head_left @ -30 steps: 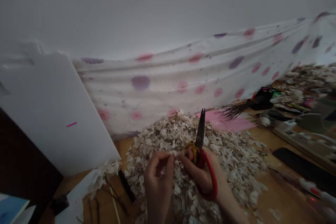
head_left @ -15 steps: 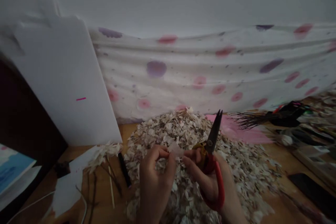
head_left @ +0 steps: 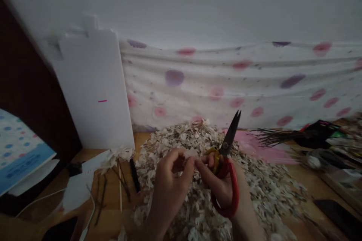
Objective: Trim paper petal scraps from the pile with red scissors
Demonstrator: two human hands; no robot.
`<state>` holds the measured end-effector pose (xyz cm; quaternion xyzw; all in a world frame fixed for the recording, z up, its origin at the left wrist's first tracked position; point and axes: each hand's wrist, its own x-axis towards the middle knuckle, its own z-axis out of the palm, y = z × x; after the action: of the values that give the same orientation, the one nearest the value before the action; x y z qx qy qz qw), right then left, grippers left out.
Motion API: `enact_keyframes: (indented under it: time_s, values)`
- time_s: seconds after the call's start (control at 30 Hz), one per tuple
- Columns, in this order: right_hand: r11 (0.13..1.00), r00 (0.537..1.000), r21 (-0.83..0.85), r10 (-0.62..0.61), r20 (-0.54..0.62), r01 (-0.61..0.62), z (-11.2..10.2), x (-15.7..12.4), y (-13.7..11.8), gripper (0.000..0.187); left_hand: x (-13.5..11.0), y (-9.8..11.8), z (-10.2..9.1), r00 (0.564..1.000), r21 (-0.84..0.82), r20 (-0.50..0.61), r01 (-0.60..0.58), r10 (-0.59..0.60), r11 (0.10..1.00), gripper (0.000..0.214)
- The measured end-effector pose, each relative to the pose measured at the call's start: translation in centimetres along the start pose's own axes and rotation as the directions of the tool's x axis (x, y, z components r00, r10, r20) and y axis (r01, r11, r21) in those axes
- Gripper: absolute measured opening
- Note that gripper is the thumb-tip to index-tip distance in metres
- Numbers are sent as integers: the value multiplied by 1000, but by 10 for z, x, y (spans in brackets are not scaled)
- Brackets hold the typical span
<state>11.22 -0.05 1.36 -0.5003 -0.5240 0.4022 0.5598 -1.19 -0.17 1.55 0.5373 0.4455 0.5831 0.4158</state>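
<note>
Left hand (head_left: 173, 182) and right hand (head_left: 222, 186) meet over a pile (head_left: 178, 139) of pale flakes.
The left grip pinches a flake (head_left: 189, 153) between the hands; the right grip is closed round the scissors (head_left: 225, 147), blades up, its fingertips close to the flake. A pen (head_left: 135, 176) lies left of the pile on the table (head_left: 113, 208).

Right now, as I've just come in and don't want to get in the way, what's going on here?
A person is working with both hands over a heap of pale flakes on a wooden table. The left hand pinches a thin pale piece. The right hand holds scissors, blades pointing up, its fingertips close to that piece; whether they touch it is unclear.
</note>
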Motion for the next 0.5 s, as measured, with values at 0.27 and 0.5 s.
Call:
enact_keyframes:
  time_s: [0.27, 0.5]
  values:
    - [929, 963, 280, -265, 47, 242, 14, 6, 13, 48, 0, 8, -12, 966, -76, -244, -108, 87, 991, 16]
    - [890, 808, 243, -453, 376, 386, 24, -8, 36, 62, 1, 8, -30, 876, -74, -439, -257, 199, 964, 21]
